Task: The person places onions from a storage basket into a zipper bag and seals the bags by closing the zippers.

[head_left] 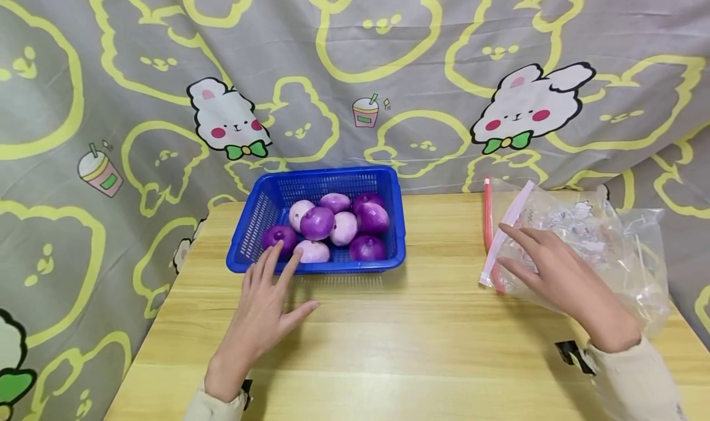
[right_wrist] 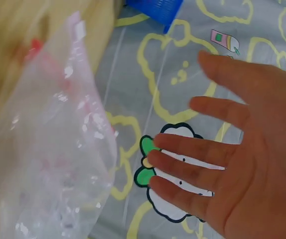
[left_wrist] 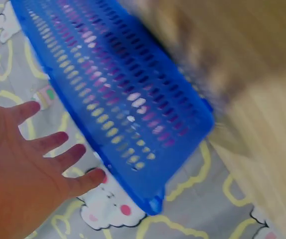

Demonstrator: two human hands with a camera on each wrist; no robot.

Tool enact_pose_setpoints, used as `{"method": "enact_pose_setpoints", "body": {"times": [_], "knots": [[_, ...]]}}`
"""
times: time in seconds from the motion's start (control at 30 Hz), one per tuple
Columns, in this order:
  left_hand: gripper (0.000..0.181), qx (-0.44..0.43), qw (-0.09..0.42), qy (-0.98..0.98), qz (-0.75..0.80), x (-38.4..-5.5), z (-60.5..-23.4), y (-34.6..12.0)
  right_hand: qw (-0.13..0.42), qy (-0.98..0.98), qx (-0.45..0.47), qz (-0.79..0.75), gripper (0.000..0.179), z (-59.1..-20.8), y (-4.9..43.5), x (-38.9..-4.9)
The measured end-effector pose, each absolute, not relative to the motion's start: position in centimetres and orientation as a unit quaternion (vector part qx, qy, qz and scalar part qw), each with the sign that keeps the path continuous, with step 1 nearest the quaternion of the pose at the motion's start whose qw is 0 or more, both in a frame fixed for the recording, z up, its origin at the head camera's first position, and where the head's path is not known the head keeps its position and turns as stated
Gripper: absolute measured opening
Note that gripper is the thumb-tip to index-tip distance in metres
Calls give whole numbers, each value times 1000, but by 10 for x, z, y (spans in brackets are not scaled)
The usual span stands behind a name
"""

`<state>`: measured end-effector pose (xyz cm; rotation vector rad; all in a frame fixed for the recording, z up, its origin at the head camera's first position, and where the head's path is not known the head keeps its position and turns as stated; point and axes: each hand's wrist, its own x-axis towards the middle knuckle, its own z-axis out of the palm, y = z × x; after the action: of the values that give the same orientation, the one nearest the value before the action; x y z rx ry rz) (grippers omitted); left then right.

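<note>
My left hand has its fingers spread and reaches over the near rim of a blue plastic basket. Several purple onions lie in the basket, some dark and some pale. In the left wrist view the fingers are apart from the basket's perforated side. Over on the right, my right hand hovers by clear zip bags, its fingers extended. One bag has a pale pink zip strip, another a red one. The right wrist view shows the open palm with nothing held, beside a clear bag.
A light wooden table carries everything. Behind it hangs a grey curtain with yellow outlines and rabbit faces, close against the table's back edge. The bags lie at the table's right side.
</note>
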<state>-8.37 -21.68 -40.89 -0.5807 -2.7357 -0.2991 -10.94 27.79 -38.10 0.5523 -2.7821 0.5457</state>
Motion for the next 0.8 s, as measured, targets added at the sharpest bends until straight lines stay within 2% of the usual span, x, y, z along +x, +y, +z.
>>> {"method": "enact_pose_setpoints", "body": {"times": [0.13,0.23,0.37,0.57,0.8], "knots": [[88,-228,151,-955,-111,-81,-399,-206,82,-959,192,192,55,-376,276,-119],[86,-239,135,-955,-113,-80,-393,-197,34,-963,182,195,55,-374,273,-124],[85,-256,122,-952,-117,-77,-386,-186,-2,-964,167,208,57,-377,270,-132],[82,-277,114,-946,-124,-74,-374,-166,-12,-961,165,222,56,-399,271,-148],[77,-315,107,-933,-137,-75,-364,-138,20,-963,146,226,52,-421,277,-159]]}}
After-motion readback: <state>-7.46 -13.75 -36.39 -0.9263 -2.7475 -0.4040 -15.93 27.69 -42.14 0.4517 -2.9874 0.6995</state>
